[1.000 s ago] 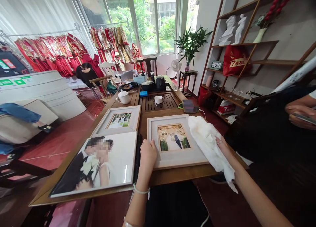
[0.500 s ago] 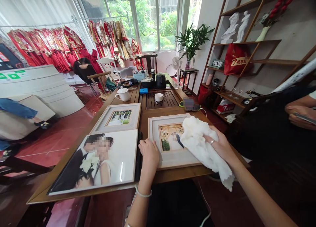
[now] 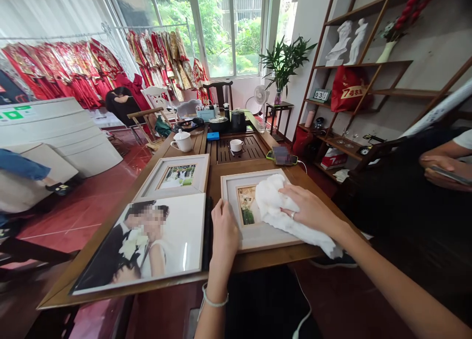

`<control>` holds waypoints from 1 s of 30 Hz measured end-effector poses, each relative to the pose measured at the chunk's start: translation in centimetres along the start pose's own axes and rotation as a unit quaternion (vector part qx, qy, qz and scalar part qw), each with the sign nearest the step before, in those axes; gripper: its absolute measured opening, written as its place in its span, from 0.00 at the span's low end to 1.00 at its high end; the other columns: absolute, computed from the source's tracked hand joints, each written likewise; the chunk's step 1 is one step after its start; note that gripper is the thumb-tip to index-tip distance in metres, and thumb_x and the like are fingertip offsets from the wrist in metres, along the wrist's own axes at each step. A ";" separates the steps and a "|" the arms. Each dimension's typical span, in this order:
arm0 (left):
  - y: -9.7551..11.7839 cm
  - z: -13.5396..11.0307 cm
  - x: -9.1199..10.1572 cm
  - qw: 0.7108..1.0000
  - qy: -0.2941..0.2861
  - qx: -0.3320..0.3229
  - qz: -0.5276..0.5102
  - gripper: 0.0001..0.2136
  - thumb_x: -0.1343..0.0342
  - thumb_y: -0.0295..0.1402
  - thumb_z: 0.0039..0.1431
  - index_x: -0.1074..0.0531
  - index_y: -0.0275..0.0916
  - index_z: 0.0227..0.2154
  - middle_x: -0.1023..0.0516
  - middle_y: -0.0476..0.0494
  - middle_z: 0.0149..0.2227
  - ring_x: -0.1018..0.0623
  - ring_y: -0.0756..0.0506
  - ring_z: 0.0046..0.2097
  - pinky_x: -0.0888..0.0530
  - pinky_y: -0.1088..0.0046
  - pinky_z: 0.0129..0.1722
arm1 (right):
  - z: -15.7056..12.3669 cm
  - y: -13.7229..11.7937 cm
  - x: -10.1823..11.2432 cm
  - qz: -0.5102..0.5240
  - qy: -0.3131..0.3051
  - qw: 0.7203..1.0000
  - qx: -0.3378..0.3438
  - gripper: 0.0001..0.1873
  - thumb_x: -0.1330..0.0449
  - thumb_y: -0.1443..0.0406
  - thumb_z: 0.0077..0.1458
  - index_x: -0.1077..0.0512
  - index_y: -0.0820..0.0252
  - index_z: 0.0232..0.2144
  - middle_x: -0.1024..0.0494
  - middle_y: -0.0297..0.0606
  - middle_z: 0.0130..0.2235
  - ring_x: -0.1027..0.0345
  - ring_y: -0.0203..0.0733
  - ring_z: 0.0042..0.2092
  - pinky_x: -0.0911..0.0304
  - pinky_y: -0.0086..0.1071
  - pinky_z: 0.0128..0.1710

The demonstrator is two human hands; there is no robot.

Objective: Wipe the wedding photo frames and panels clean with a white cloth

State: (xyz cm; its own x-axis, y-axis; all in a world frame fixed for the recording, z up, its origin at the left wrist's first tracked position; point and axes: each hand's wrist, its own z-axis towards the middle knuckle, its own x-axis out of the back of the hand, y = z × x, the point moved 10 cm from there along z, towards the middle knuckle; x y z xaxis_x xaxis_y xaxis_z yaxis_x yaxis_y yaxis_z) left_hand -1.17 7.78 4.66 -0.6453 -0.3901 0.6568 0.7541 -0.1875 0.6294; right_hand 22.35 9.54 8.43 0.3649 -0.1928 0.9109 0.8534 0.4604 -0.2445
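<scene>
A white cloth (image 3: 275,201) lies bunched over the right part of a light-wood picture frame (image 3: 230,184). My right hand (image 3: 308,208) grips the cloth and presses it against the frame's front. At the frame's left edge, my left hand (image 3: 225,226) is closed around the border, its fingertips partly hidden. The cloth covers much of the small photo (image 3: 247,203) inside the wide pale mat. Left of my left hand lies a large wedding photo panel (image 3: 177,240), and behind it a second framed photo (image 3: 179,175).
A wooden table (image 3: 217,181) carries a lidded white teapot (image 3: 182,140), a white cup (image 3: 236,145) on a slatted tea tray (image 3: 224,156), and a phone (image 3: 282,155) with a cable. At right, another person's hands (image 3: 442,169) hold a phone. Shelves (image 3: 368,63) stand behind.
My right hand has moved left with the cloth, further over the photo. My left hand has shifted slightly up along the frame's left edge.
</scene>
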 end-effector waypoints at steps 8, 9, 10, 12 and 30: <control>-0.7 -0.2 -0.7 1.000 -0.012 0.007 0.012 0.24 0.56 0.17 0.54 0.32 0.36 0.53 0.34 0.31 0.58 0.36 0.36 0.64 0.37 0.50 0.63 | 7.9 1.2 -0.7 -0.067 0.038 0.997 -0.031 0.23 0.45 0.63 0.57 0.34 0.60 0.55 0.32 0.52 0.59 0.36 0.59 0.57 0.36 0.52 0.52; -0.7 -0.2 -0.7 1.000 -0.013 0.010 0.013 0.24 0.56 0.17 0.54 0.32 0.36 0.53 0.34 0.31 0.59 0.36 0.36 0.64 0.37 0.50 0.63 | 8.8 1.4 -0.8 -0.058 0.044 0.997 -0.034 0.24 0.45 0.62 0.57 0.35 0.59 0.56 0.34 0.52 0.60 0.37 0.59 0.58 0.36 0.51 0.53; -0.7 -0.2 -0.7 1.000 -0.014 0.013 0.015 0.24 0.57 0.17 0.54 0.32 0.36 0.52 0.34 0.30 0.59 0.36 0.36 0.64 0.37 0.51 0.63 | 9.5 1.5 -0.9 -0.048 0.046 0.997 -0.036 0.26 0.45 0.62 0.57 0.36 0.59 0.58 0.35 0.51 0.61 0.38 0.58 0.59 0.37 0.50 0.54; -0.7 -0.2 -0.8 1.000 -0.018 0.016 0.015 0.24 0.57 0.16 0.54 0.31 0.34 0.52 0.35 0.29 0.59 0.36 0.36 0.64 0.37 0.51 0.63 | 10.5 1.3 -1.7 -0.027 0.027 0.999 -0.026 0.30 0.44 0.61 0.57 0.39 0.58 0.62 0.39 0.50 0.64 0.40 0.57 0.61 0.39 0.48 0.56; -0.1 -0.4 -0.3 0.999 -0.012 0.039 0.013 0.22 0.58 0.18 0.56 0.31 0.32 0.53 0.35 0.27 0.59 0.37 0.36 0.64 0.36 0.53 0.63 | -0.5 -6.9 0.3 0.004 -0.128 0.988 0.092 0.16 0.36 0.62 0.46 0.30 0.55 0.40 0.25 0.42 0.46 0.28 0.49 0.40 0.34 0.37 0.35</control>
State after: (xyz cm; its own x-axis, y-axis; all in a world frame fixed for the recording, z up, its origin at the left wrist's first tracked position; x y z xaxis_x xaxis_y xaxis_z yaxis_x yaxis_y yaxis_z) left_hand -1.02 7.56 4.20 -0.6286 -0.3714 0.6833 0.7598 -0.1061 0.6414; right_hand 16.70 5.89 10.23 0.2456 0.0260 0.9690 0.7607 0.6144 -0.2093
